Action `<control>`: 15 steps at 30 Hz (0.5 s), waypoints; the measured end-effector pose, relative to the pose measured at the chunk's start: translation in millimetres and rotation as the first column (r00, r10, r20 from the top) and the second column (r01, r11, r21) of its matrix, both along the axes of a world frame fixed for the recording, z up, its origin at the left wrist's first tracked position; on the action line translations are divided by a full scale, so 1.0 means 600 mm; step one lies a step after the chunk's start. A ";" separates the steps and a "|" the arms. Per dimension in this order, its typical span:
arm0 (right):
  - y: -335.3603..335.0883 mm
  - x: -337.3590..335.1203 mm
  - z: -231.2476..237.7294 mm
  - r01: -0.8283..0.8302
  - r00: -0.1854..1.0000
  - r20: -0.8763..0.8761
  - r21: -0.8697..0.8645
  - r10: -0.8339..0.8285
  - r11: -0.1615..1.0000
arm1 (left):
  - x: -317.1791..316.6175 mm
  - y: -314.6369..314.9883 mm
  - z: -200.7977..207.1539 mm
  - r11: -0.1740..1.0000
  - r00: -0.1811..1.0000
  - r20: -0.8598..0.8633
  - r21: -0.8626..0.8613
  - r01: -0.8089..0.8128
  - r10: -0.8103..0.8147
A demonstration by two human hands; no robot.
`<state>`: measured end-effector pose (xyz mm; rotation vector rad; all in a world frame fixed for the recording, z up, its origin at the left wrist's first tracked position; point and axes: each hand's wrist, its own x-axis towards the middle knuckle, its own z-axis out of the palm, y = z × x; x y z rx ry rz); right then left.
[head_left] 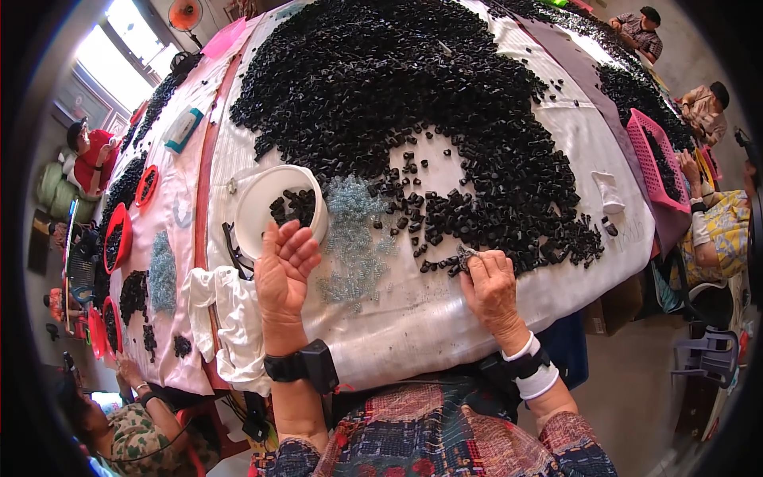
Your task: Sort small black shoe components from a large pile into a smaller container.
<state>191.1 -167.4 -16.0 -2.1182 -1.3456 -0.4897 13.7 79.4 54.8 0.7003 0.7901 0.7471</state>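
Observation:
My left hand (288, 270) is raised palm up beside a white plastic bowl (253, 208), its thumb apart from the slightly curled fingers. Small black plastic pieces (292, 207) lie inside the bowl. At the near edge of a large heap of similar black pieces (366, 87), my right hand (491, 282) is closed, fingers bent down to the table. A greyish wrap shows at its fingertips; what they pinch is hidden. Between the hands spreads a pile of small clear bluish pieces (351, 230).
White cloth gloves (230, 322) lie left of my forearm. A small white packet (608, 192) and a pink basket (658, 163) are at the right. Red trays (118, 237) stand on the left table, with a tissue pack (184, 129). Several other people sit around both sides.

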 end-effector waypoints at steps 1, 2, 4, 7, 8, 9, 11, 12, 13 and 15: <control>-0.001 0.002 -0.004 0.004 1.000 0.004 -0.012 -0.004 1.000 | -0.002 -0.006 -0.008 0.999 0.999 -0.014 0.017 0.045 -0.044; -0.001 0.003 -0.007 0.007 1.000 0.009 -0.026 -0.007 1.000 | -0.004 -0.014 -0.013 0.995 0.996 -0.027 0.032 0.089 -0.088; -0.005 0.003 -0.008 0.000 0.999 -0.045 0.032 0.002 0.999 | -0.001 -0.044 -0.020 0.994 0.995 -0.032 0.044 0.098 -0.096; -0.005 -0.015 0.002 -0.035 0.959 -0.270 0.192 0.087 0.981 | 0.011 -0.093 -0.035 0.951 0.952 -0.009 0.019 0.307 -0.307; -0.001 -0.027 0.013 -0.044 0.888 -0.425 0.298 0.174 0.954 | 0.011 -0.109 -0.043 0.936 0.936 0.001 -0.004 0.352 -0.352; 0.003 -0.036 0.031 -0.102 0.918 -0.340 0.291 0.202 0.951 | 0.009 -0.125 -0.049 0.919 0.919 -0.011 -0.025 0.393 -0.394; 0.011 -0.054 0.044 -0.136 0.889 -0.380 0.316 0.256 0.939 | 0.018 -0.147 -0.055 0.871 0.873 -0.009 -0.071 0.487 -0.488; 0.014 -0.063 0.048 -0.163 0.856 -0.417 0.343 0.306 0.925 | 0.020 -0.155 -0.058 0.850 0.854 0.013 -0.095 0.519 -0.520; 0.014 -0.071 0.052 -0.169 0.825 -0.461 0.350 0.326 0.921 | 0.024 -0.162 -0.058 0.851 0.855 0.011 -0.097 0.516 -0.518; 0.020 -0.082 0.046 -0.180 0.809 -0.474 0.365 0.348 0.914 | 0.026 -0.171 -0.057 0.839 0.842 0.045 -0.077 0.539 -0.538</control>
